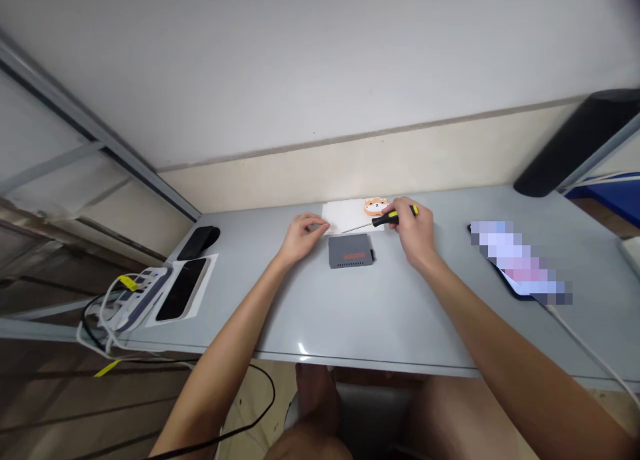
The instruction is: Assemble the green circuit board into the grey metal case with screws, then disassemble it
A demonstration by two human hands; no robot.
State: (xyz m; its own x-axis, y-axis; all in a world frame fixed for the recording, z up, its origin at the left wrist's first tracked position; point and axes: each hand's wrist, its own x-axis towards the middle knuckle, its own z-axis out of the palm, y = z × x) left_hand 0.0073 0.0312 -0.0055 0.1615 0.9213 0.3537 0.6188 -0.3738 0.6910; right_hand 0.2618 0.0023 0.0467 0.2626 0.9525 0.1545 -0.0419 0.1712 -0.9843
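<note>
A screwdriver (383, 220) with a black and yellow handle is gripped in my right hand (413, 230). Its thin metal shaft points left, the tip close to the white paper's front edge. Just below the shaft, a small dark grey box (350, 252) with reddish lettering and a row of small holes lies flat on the desk. My left hand (303, 235) rests at the left edge of the white paper (343, 213), thumb and fingertips pinched together; anything between them is too small to make out. An orange and white bear-faced item (375, 207) lies on the paper beside my right fingers.
On the left of the grey desk (300, 313) are a black phone (183, 289), a black strap-like item (197, 242) and a power strip (143, 297) with tangled cables. A lit phone (517, 260) with a white cable lies right. A black cylinder (570, 147) leans behind it.
</note>
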